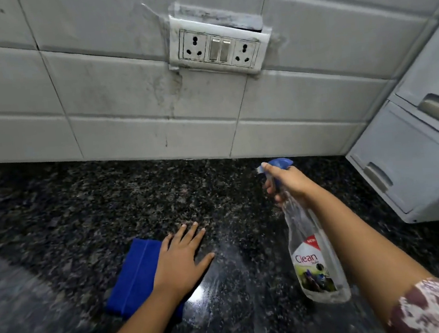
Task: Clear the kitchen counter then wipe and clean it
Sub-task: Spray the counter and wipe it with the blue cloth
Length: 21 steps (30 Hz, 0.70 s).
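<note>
Misting the surface [134, 198].
Aim low, right hand [283, 183] wrapped round spray bottle [316, 259] at 3 o'clock; flat, spread left hand [182, 261] on blue cloth [132, 277].

Soft indoor light falls evenly. White glare shines on the glossy bench [107, 201] just below the left hand's [179, 266] fingers [194, 228]; far left of them the bench smears into blur, and wall tiles [119, 68] bow near the edges.

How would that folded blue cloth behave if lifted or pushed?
The folded blue cloth probably flops and unfolds when lifted: it lies flat, creased, partly under the left hand. Pushed, it would likely glide, since the glossy black speckled stone counter looks wet with spray.
</note>
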### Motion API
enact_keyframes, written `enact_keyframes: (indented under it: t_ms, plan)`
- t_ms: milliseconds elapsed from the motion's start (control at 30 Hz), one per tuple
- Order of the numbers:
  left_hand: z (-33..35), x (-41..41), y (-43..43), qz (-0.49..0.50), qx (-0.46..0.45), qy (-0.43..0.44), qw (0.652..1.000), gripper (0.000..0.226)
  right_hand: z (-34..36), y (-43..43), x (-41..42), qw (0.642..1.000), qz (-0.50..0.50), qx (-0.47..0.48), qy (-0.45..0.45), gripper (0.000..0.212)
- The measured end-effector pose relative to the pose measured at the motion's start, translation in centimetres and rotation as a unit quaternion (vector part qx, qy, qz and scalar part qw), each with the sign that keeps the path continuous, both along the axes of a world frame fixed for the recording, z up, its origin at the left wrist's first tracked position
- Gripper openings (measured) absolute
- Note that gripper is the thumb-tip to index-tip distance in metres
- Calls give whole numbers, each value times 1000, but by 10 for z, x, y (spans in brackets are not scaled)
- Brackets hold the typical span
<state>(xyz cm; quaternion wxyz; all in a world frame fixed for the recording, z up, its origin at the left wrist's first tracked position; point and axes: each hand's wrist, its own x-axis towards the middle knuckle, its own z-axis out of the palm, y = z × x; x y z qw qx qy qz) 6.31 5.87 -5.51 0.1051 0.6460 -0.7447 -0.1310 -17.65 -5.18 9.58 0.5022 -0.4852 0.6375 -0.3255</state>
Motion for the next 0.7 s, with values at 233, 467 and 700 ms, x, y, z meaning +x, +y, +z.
enact_keyframes:
  t_ms: [233, 467, 700]
  plan:
    - [-8, 2, -2, -9, 2, -1, 1000, 81, 3, 3, -70, 990, -139, -32, 6, 29]
    - [-10, -3, -3, -50, -20, -29, 998, 82, 14, 37, -117, 989, -136, -19, 48, 33]
    - [0, -6, 0, -57, -10, -40, 998, 85, 5, 130, -86, 996, -8, 45, 79, 42]
